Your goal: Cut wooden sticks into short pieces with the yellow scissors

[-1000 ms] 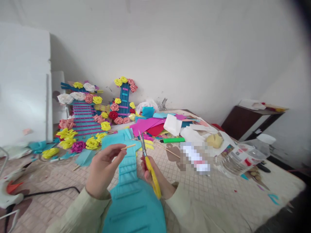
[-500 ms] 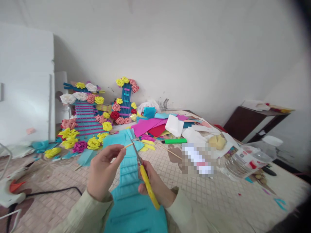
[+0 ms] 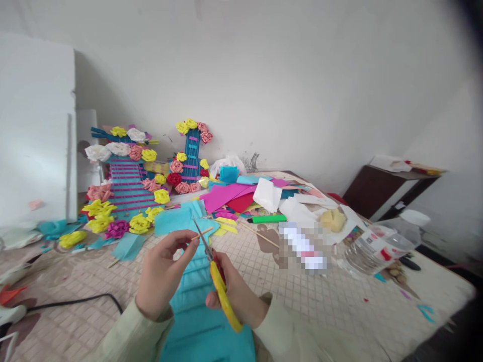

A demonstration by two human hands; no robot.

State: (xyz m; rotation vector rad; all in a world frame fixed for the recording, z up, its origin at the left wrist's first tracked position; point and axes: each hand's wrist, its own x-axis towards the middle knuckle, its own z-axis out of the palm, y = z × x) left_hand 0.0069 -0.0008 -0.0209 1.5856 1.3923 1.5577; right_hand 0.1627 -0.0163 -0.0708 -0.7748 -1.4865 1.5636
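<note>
Pinched in my left hand (image 3: 166, 269) is a short thin wooden stick (image 3: 204, 233), its free end pointing right. My right hand (image 3: 237, 286) is closed around the yellow handles of a pair of scissors (image 3: 221, 291). Their blades point up and away, crossing the stick close to my left fingertips. Below both hands lies a turquoise paper-covered piece (image 3: 211, 339) with raised ridges across it, narrow at the far part and wide near me. Its middle is partly hidden by my hands.
Two flower-trimmed paper pieces, one wide (image 3: 130, 186) and one narrow (image 3: 191, 156), lean at the back. Coloured paper (image 3: 222, 196), a green marker (image 3: 268, 219) and a wooden stick (image 3: 260, 234) lie mid-table. A plastic bottle (image 3: 377, 249) is right; a black cord (image 3: 75, 301) runs left.
The scissor blades now cross the stick nearer my left fingertips, and more of the stick shows beyond them. The whole view has shifted slightly, with the scene moving left.
</note>
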